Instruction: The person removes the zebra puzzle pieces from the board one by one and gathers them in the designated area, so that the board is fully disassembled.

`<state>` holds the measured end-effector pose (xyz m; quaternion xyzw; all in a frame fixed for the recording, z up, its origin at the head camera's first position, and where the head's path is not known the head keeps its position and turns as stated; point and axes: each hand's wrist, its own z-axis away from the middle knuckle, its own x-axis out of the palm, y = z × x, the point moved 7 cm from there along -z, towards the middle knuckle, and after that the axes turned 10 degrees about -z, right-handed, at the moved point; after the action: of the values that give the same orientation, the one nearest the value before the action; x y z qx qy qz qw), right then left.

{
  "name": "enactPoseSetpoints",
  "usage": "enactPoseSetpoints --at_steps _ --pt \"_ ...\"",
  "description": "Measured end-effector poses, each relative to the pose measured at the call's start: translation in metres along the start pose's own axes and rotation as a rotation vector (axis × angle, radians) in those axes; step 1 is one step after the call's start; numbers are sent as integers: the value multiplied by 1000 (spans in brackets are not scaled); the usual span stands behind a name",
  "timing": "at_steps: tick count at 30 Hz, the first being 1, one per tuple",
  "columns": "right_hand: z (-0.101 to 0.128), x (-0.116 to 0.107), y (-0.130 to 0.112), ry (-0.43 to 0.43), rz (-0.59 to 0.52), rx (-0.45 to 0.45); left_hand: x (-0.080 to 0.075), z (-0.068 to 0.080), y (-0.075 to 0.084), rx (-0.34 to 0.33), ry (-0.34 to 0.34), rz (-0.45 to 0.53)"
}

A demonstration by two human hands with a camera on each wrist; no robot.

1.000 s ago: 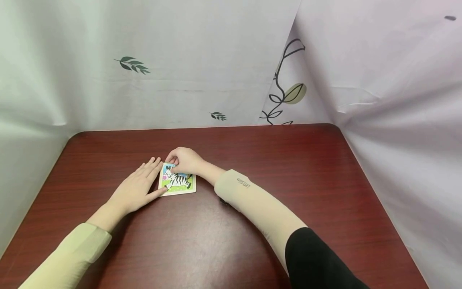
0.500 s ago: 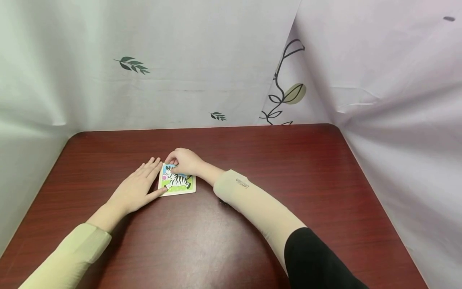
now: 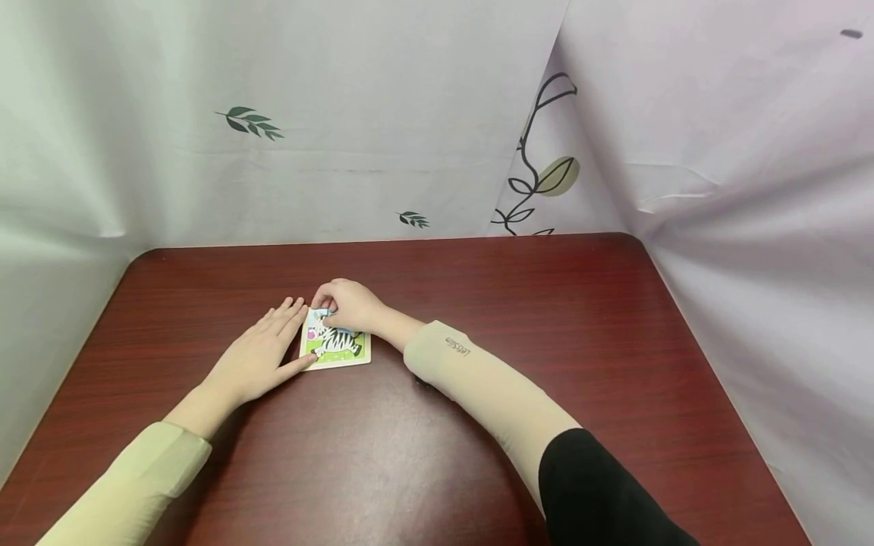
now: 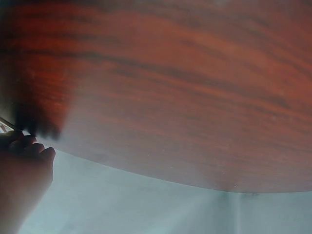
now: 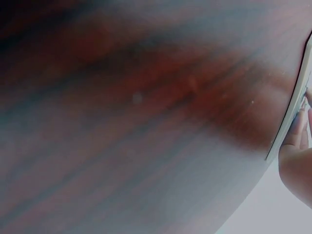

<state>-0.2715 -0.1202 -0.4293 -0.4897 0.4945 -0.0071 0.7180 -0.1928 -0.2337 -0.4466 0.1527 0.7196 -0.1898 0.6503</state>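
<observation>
Cardboard, I think, is the material of the small zebra puzzle point(image 3: 336, 346), a square board with a striped zebra on green grass and a pale border. It lies flat on the dark red wooden table point(image 3: 478, 288), a little left of the middle, between my two hands.

My right hand point(image 3: 350, 303) is over the far part of the puzzle. Its fingers are curled downward and the tips seem to pinch a light blue piece point(image 3: 321, 315) at the upper left corner of the board. I cannot tell if this piece sits already in its place or is lifted a little. In the right wrist view I see only the thin edge of the board point(image 5: 291, 109) and some fingertips point(image 5: 296, 131) touching it, all very blurred.

My left hand point(image 3: 256, 355) lies flat on the table just beside the left edge of the puzzle. Its fingers are straight and close together, and the thumb touches the near left corner of the board. The left wrist view shows mostly the table surface and part of this hand, out of focus.

Around the table hangs a pale cloth point(image 3: 341, 114) printed with green leaves, and on the right a lilac cloth point(image 3: 751, 189).
</observation>
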Motion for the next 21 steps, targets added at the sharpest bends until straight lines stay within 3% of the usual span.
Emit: enactPoseSetpoints --at_steps 21 --pt "-1 -2 8 48 -227 14 4 0 -3 -4 -22 -5"
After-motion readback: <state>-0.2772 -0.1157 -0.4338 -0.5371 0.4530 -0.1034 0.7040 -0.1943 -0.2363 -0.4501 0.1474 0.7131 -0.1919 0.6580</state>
